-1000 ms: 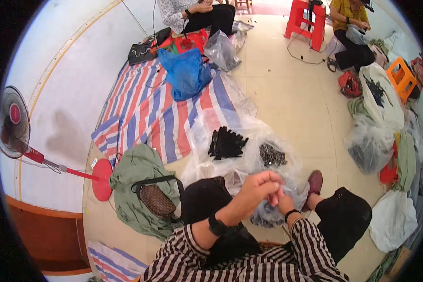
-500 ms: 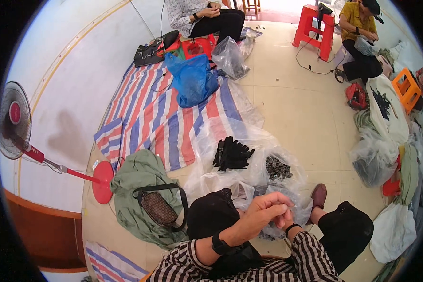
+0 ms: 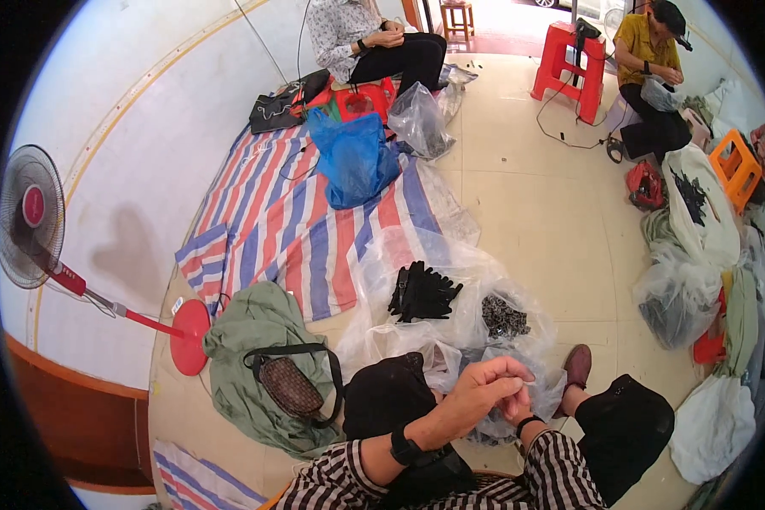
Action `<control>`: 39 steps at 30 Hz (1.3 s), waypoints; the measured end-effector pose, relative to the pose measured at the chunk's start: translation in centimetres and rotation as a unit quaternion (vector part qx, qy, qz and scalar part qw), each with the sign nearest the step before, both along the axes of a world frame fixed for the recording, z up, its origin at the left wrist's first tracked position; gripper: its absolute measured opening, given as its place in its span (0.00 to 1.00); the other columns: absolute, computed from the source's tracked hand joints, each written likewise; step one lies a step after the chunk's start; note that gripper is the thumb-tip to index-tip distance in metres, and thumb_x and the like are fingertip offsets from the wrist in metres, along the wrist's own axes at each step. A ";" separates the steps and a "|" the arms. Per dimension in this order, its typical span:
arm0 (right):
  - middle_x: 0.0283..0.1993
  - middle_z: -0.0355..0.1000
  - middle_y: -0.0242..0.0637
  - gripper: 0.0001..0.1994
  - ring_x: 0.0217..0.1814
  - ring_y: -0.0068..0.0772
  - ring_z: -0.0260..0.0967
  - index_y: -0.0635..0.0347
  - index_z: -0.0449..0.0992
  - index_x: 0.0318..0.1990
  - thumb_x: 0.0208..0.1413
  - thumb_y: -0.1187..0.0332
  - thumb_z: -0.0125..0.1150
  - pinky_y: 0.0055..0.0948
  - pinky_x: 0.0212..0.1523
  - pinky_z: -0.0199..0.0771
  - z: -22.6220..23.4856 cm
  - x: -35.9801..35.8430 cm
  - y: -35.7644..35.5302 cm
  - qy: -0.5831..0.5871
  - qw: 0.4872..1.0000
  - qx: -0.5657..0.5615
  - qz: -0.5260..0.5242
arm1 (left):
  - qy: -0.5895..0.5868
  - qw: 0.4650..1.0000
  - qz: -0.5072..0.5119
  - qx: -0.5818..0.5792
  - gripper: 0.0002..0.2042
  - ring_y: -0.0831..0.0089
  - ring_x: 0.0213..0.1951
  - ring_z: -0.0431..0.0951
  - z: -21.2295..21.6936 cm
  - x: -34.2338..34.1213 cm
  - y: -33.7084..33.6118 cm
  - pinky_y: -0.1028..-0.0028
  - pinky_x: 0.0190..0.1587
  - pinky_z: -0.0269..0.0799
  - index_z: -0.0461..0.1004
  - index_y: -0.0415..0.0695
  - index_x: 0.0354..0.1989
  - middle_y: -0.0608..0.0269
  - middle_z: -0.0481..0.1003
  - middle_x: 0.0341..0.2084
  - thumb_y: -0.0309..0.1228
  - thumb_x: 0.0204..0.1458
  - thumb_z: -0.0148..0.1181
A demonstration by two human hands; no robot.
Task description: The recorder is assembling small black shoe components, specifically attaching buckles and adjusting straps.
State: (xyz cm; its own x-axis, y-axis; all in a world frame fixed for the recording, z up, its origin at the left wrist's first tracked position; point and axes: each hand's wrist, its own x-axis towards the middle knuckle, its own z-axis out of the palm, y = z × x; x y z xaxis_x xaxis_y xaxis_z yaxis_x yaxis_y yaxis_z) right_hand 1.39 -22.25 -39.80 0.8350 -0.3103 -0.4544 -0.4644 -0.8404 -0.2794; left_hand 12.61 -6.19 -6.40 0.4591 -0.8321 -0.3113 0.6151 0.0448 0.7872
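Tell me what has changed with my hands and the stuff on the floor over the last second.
Little has changed. Both hands stay pressed together in front of you, the left hand over the right hand, pinching something too small to identify. The view tilted slightly, so everything slid a bit in frame. The pile of black gloves on the clear plastic bag, the striped tarp and the green cloth lie as before.

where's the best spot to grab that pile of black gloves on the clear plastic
Probably take the pile of black gloves at its solid left, cuff end, coming down from above. The fingers fan out loosely to the right and would likely slip apart, and the pile lies flat on the crinkled clear plastic sheet, so a side approach may snag plastic.
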 end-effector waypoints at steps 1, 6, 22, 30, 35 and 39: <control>0.39 0.71 0.49 0.19 0.43 0.50 0.69 0.63 0.70 0.41 0.42 0.62 0.59 0.44 0.44 0.68 0.4 -0.4 0.5 0.011 1.000 0.021 -0.002 | 0.008 1.000 0.004 -0.004 0.08 0.80 0.25 0.70 -0.3 -0.3 0.2 0.81 0.29 0.68 0.69 0.38 0.40 0.63 0.72 0.26 0.26 0.54 0.48; 0.39 0.71 0.53 0.17 0.42 0.52 0.70 0.64 0.70 0.40 0.43 0.64 0.56 0.45 0.40 0.69 -2.2 -2.4 -1.5 -0.054 0.990 0.132 -0.012 | 0.039 0.999 0.001 0.013 0.08 0.79 0.24 0.70 -0.5 -0.3 0.1 0.81 0.29 0.68 0.69 0.38 0.39 0.63 0.72 0.25 0.26 0.54 0.49; 0.24 0.74 0.42 0.09 0.28 0.33 0.71 0.70 0.75 0.27 0.43 0.74 0.49 0.31 0.31 0.68 12.1 2.5 -3.6 0.040 0.925 0.357 -0.123 | -0.072 0.995 0.067 0.008 0.08 0.78 0.22 0.72 -1.1 1.7 -1.0 0.80 0.26 0.69 0.72 0.36 0.37 0.62 0.74 0.23 0.25 0.50 0.50; 0.24 0.66 0.38 0.03 0.22 0.30 0.64 0.65 0.67 0.33 0.55 0.76 0.47 0.31 0.20 0.69 21.5 -0.4 -2.5 0.110 0.763 0.577 -0.269 | -0.089 0.993 0.066 0.030 0.09 0.78 0.22 0.73 -2.8 2.0 -0.8 0.79 0.26 0.71 0.71 0.35 0.38 0.60 0.74 0.24 0.25 0.51 0.49; 0.23 0.65 0.30 0.03 0.22 0.22 0.63 0.61 0.65 0.32 0.56 0.73 0.48 0.23 0.20 0.67 27.4 -4.1 -1.5 0.057 0.774 0.598 -0.199 | -0.121 0.991 0.052 0.024 0.09 0.77 0.23 0.74 -3.2 1.9 -1.0 0.79 0.27 0.72 0.71 0.35 0.38 0.60 0.74 0.24 0.25 0.51 0.49; 0.24 0.64 0.28 0.03 0.22 0.19 0.62 0.60 0.66 0.32 0.57 0.71 0.48 0.19 0.22 0.65 31.0 -6.5 -1.0 -0.035 0.779 0.607 -0.155 | -0.211 0.976 -0.023 0.049 0.10 0.76 0.29 0.75 -3.6 1.0 -1.3 0.77 0.33 0.71 0.71 0.36 0.40 0.59 0.75 0.29 0.28 0.52 0.50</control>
